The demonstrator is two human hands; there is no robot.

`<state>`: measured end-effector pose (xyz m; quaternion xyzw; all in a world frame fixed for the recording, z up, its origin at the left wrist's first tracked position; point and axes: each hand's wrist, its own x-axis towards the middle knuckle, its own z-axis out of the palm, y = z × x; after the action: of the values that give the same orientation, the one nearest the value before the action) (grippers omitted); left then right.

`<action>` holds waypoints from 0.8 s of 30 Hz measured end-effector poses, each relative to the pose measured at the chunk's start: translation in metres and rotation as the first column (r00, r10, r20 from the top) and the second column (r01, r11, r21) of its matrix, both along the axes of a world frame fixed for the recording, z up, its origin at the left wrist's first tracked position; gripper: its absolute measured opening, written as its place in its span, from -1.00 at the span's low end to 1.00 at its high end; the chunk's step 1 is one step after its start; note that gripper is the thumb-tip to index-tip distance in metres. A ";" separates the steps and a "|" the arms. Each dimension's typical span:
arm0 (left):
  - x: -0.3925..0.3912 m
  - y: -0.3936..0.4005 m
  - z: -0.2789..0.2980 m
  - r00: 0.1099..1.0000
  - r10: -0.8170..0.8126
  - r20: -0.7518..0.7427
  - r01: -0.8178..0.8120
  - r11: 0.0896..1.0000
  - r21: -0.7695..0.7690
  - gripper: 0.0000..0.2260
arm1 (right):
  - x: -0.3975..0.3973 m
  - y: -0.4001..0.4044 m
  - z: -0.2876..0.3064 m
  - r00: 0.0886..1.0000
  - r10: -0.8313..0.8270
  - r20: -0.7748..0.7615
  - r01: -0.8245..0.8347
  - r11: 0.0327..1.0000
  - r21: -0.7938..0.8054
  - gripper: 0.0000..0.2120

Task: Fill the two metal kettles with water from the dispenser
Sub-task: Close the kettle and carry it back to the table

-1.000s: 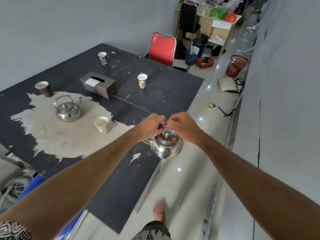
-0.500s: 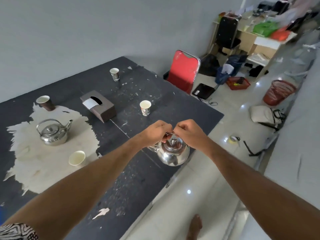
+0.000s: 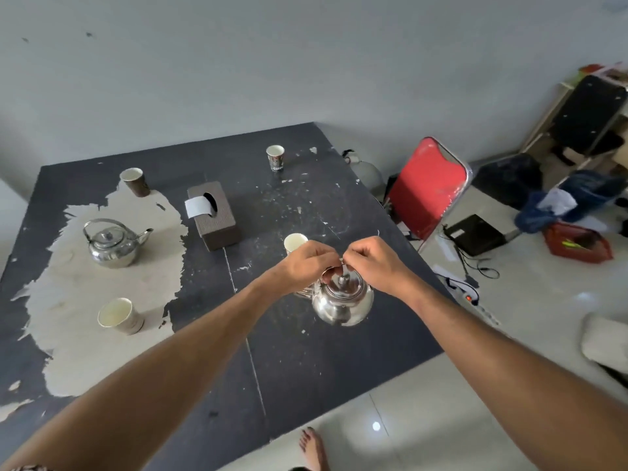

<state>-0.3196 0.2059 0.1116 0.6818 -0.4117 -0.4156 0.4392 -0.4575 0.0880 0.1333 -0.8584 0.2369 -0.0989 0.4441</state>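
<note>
Two hands — left hand (image 3: pixel 307 266) and right hand (image 3: pixel 372 261) — are closed on the handle of a metal kettle (image 3: pixel 343 300), held above the dark tabletop (image 3: pixel 289 362) at frame centre; a second kettle (image 3: pixel 112 244) is set at left.

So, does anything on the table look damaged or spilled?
Damaged, yes: the table's black coating has peeled off in a large pale patch on its left side, under the standing kettle. No spill is visible.
</note>
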 end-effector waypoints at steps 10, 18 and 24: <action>0.082 -0.091 0.020 0.987 0.133 0.092 -0.132 0.991 -0.017 -0.80 | 0.095 -0.108 0.012 0.997 0.070 0.038 -0.070 0.998 -0.010 -0.61; 0.161 -0.167 0.003 0.955 0.237 0.178 -0.247 0.968 0.037 -0.82 | 0.188 -0.188 -0.004 0.993 0.120 -0.004 -0.120 0.993 0.005 -0.62; 0.213 -0.211 -0.038 0.931 0.298 0.210 -0.323 0.941 0.098 -0.89 | 0.249 -0.239 -0.046 0.987 0.148 -0.064 -0.147 0.989 0.013 -0.64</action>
<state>-0.1065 -0.0053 0.0739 0.8026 -0.3108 -0.2993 0.4119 -0.2083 -0.1506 0.0868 -0.8744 0.1873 -0.0369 0.4461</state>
